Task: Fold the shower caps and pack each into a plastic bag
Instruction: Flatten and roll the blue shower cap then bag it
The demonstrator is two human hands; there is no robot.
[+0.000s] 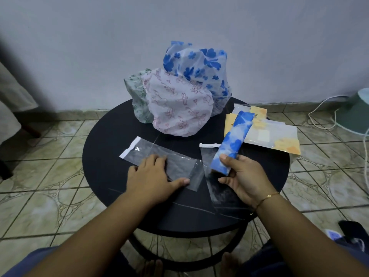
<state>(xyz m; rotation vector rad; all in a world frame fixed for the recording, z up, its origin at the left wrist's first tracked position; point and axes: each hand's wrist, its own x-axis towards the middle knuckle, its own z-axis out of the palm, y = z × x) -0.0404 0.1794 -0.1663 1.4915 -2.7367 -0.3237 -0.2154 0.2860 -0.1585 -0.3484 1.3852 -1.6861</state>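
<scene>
1. Fingers of the right hand point(242, 176) curl around the near end of a folded blue-flowered shower cap point(231, 142), thumb on top, pinching it into a narrow strip.
2. Fingers of the left hand point(153, 176) lie straight and flat, pressing down on a clear plastic bag point(159, 158) on the round black table point(103, 156); they hold nothing.
3. That strip's long axis runs from the right hand up and away, near-left to far-right, its free end pointing at the far right of the table.
4. The pressed bag's long axis runs from far-left to near-right. Its white flap, likely the mouth, sits at the far-left end, away from both hands.
5. A second clear bag point(211, 172) lies just beside and under the right hand, its white flap at the far end.
6. The cap is to the right of the pressed bag, close but apart. I judge the right hand must swing the strip round to line up with a bag mouth.
7. Three unfolded caps, green point(137, 92), pink point(177, 104) and blue point(199, 64), are heaped at the far side; packed yellow-print bags point(273, 134) lie far right.
</scene>
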